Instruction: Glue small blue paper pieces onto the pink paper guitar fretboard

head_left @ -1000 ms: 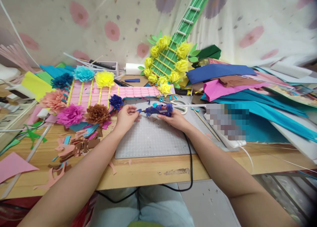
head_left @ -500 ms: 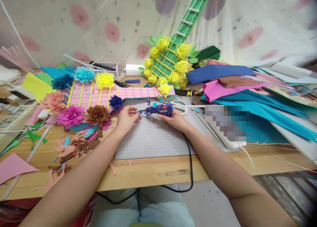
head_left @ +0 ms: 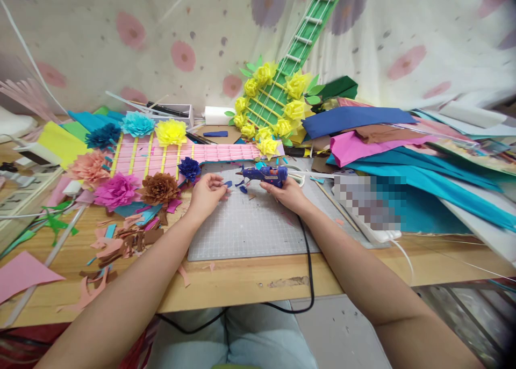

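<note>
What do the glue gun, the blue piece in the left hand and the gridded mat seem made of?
Glue gun: probably hard plastic, slight sheen, from its smooth moulded body. Blue piece: likely matte paper, thin and shineless. Gridded mat: perhaps matte plastic, flat with printed lines.

I count one glue gun (head_left: pixel 264 174), one cutting mat (head_left: pixel 250 229), one pink guitar shape (head_left: pixel 157 160) at ten o'clock carrying seven large flowers (head_left: pixel 159 188), and one green guitar shape (head_left: pixel 296 53) toward twelve.
</note>
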{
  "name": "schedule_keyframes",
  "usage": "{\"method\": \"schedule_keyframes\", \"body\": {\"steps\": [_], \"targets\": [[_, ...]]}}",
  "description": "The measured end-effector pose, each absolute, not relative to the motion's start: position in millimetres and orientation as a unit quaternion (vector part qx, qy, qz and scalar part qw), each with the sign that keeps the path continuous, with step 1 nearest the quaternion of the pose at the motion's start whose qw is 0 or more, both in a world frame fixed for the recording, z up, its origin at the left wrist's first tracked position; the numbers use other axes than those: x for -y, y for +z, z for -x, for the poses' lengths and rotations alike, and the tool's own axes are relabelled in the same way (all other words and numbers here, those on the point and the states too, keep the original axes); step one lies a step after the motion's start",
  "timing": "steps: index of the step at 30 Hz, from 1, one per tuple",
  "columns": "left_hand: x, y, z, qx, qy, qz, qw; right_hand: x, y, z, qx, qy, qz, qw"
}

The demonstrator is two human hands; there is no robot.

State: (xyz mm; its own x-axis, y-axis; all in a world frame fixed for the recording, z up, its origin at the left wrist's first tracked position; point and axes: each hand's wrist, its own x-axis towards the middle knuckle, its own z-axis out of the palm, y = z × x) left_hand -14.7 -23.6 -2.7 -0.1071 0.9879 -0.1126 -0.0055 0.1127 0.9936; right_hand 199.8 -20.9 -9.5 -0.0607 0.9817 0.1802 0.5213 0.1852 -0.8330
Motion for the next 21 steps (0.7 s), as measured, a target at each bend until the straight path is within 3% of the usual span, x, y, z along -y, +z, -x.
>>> {"method": "schedule_keyframes", "body": {"steps": [16, 21], "targets": [[22, -5, 16, -0.541, 0.483, -0.454, 0.518, 12, -5, -199, 0.623, 0.189, 0.686, 0.325], [24, -7, 19, -0.532, 0.495, -0.493, 0.479, 23, 4, -205, 0.65, 0.102, 0.686, 0.311]]}}
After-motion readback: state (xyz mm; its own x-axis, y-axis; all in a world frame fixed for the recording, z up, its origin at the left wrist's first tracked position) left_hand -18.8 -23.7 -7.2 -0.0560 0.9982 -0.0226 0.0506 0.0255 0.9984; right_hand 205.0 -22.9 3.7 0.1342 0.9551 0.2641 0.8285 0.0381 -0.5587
